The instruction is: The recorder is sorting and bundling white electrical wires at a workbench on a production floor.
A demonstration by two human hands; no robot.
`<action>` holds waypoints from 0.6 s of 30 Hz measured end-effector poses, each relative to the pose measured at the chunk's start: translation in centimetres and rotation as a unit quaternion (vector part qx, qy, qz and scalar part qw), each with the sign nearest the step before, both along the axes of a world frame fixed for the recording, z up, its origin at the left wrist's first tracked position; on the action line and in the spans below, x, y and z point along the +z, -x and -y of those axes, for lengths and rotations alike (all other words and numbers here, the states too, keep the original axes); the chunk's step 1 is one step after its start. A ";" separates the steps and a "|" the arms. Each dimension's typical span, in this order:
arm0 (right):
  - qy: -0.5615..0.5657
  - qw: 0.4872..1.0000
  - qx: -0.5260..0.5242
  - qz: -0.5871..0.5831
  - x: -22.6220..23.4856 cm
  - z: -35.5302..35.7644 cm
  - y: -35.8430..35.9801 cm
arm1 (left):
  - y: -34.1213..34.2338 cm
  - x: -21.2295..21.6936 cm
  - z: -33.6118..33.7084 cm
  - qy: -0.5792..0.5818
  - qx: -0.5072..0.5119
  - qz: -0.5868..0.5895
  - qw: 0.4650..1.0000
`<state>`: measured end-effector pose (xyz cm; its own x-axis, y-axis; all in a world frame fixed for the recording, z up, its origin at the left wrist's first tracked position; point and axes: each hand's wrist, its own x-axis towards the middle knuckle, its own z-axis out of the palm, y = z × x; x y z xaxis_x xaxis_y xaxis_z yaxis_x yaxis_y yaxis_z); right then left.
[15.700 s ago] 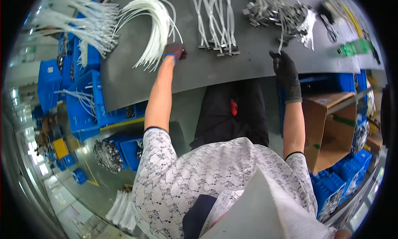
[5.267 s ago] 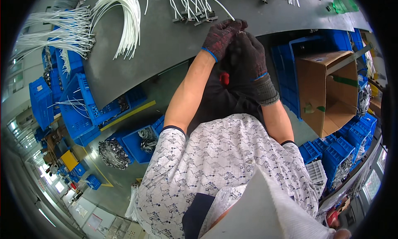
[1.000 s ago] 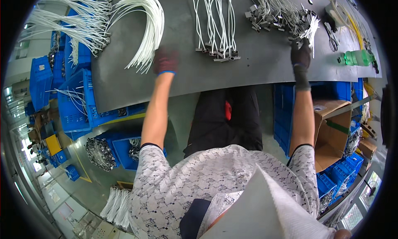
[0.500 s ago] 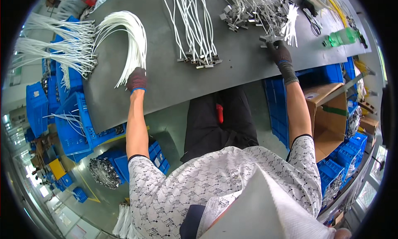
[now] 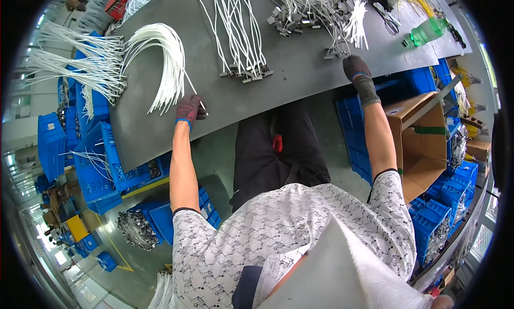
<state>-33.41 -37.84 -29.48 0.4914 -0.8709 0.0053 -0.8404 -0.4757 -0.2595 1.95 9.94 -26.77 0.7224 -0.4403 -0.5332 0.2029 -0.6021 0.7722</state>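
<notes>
My left hand [image 5: 188, 108], in a dark glove, pinches the end of one thin white wire [image 5: 194, 88] on the grey table [image 5: 300, 68]. That wire trails from a curved bundle of white wires [image 5: 160, 57] just above the hand. My gloved right hand [image 5: 355, 68] rests knuckles-up near the table's front edge. Its fingertips are against a grey wire with a small connector [image 5: 333, 55] that leads from a tangled pile of connector wires [image 5: 316, 12]. Whether the fingers grip that wire is hidden.
A straight row of white leads with connectors [image 5: 238, 36] lies mid-table. White cable ties [image 5: 357, 20], a green bottle [image 5: 425, 31] and yellow wires sit far right. Blue crates [image 5: 93, 159] stand on the left, an open cardboard box [image 5: 423, 143] on the right.
My left hand has moved right, off the bundle's end, with a single white wire drawn out. My right hand has come down from the connector pile toward the table's front edge.
</notes>
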 end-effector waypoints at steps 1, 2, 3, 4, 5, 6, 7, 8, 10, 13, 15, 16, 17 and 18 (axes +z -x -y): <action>-0.008 0.998 0.066 -0.010 -0.6 -0.3 1.5 | 0.5 0.5 0.5 0.015 0.002 -0.006 1.000; -0.016 0.991 0.129 -0.021 -1.3 -0.6 3.2 | 1.1 0.9 1.3 0.019 0.000 -0.007 1.000; -0.102 0.987 0.065 0.108 -0.8 -3.2 3.7 | 1.5 1.1 1.3 0.033 0.015 -0.015 0.999; -0.188 0.954 0.000 0.232 0.2 -6.7 4.9 | 1.9 1.1 1.3 0.047 0.030 -0.024 0.998; -0.076 0.979 0.052 0.184 -1.9 -8.7 7.7 | 2.4 1.6 1.2 0.072 0.011 0.022 0.997; -0.060 0.987 0.052 0.136 -3.2 -11.6 10.9 | 2.8 1.6 1.5 0.073 0.014 0.022 0.997; -0.043 0.994 0.052 0.088 -4.4 -14.6 14.3 | 3.3 1.8 2.2 0.110 0.029 -0.008 0.993; -0.031 0.997 0.060 0.028 -6.6 -17.5 18.2 | 3.7 1.8 3.3 0.148 0.039 -0.041 0.987; -0.222 0.941 0.107 -0.233 -12.5 -22.5 28.2 | 4.3 2.0 4.9 0.144 0.048 -0.091 0.984; -0.340 0.910 0.058 -0.231 -13.4 -31.2 36.0 | 6.3 2.0 9.0 0.206 0.061 -0.126 0.968; -0.272 0.937 0.130 -0.179 -14.6 -33.6 38.0 | 9.2 1.8 13.3 0.241 0.091 -0.166 0.952; -0.242 0.959 0.106 -0.101 -14.4 -34.6 37.4 | 11.2 2.1 16.1 0.242 0.107 -0.180 0.947; -0.207 0.974 0.089 -0.021 -14.1 -35.0 36.4 | 12.8 1.1 18.0 0.297 0.060 -0.200 0.932; -0.205 0.974 0.093 -0.020 -13.7 -34.8 35.0 | 14.5 -0.1 19.8 0.351 0.013 -0.219 0.910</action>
